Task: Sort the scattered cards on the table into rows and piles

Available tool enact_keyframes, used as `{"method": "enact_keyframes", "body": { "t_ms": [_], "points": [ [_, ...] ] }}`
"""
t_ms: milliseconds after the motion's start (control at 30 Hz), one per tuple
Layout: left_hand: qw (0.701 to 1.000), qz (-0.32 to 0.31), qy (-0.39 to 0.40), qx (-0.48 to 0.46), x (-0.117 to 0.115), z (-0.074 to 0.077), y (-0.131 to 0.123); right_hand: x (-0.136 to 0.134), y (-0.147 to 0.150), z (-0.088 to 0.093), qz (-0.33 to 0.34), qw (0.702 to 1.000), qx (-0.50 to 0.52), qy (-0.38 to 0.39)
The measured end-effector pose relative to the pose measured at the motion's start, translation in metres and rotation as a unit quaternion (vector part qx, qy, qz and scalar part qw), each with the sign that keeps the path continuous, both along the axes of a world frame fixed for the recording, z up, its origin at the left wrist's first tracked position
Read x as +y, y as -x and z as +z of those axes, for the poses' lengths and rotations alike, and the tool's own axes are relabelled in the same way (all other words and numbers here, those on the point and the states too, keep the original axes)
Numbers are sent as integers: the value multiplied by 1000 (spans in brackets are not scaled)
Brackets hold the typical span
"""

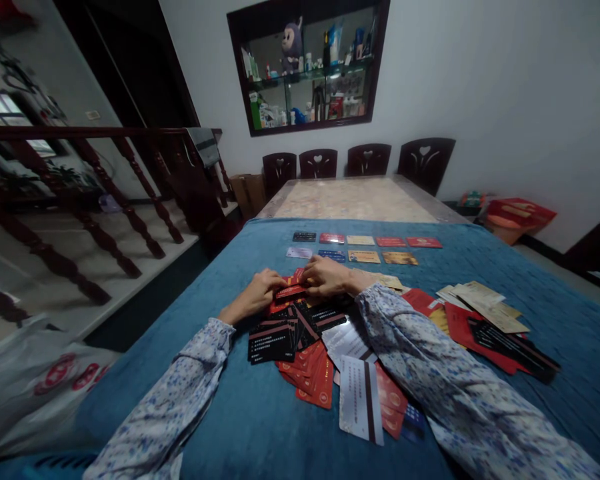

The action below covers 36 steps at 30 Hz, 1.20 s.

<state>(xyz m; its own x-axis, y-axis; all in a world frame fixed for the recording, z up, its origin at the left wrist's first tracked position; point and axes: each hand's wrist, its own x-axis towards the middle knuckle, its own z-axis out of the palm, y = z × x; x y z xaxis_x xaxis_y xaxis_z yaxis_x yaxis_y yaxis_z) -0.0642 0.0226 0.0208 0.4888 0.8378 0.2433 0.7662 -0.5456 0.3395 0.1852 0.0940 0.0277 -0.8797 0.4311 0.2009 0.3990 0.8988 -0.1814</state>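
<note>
My left hand (253, 295) and my right hand (327, 275) meet over a heap of plastic cards (305, 347) on the blue cloth (220, 413). Both pinch red cards (291, 291) at the far end of the heap, fingers curled. The heap mixes black, red and white cards, fanned toward me. Beyond the hands, two neat rows of single cards (360, 248) lie flat. A second loose pile of red, black and beige cards (485, 320) lies to the right of my right forearm.
The blue cloth covers the near end of a long marble-topped table (355, 199). Several dark wooden chairs (369, 159) stand at its far end. A wooden stair railing (105, 193) runs on the left. A white plastic bag (30, 380) sits at lower left.
</note>
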Motion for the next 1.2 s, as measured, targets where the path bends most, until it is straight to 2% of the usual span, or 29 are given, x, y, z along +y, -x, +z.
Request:
{"method": "enact_keyframes", "body": {
  "t_ms": [167,333,633,867,1033,1200],
  "points": [
    [999,10,7,-53,-1,1,2,-3,2,4,-3,1000,19,-14],
    [993,49,7,-110,-2,1,0,-12,6,8,-78,995,11,-60],
    [997,30,-61,-42,-1,5,-7,-19,11,8,-115,990,53,-60],
    [993,69,-97,-7,0,6,-11,-15,16,0,-109,987,88,-78],
    [991,80,-108,-28,0,5,-9,-10,17,-7,-110,985,97,-86],
    [983,97,-133,-84,3,0,-7,-10,12,-5,-130,986,82,-70]
  ]
}}
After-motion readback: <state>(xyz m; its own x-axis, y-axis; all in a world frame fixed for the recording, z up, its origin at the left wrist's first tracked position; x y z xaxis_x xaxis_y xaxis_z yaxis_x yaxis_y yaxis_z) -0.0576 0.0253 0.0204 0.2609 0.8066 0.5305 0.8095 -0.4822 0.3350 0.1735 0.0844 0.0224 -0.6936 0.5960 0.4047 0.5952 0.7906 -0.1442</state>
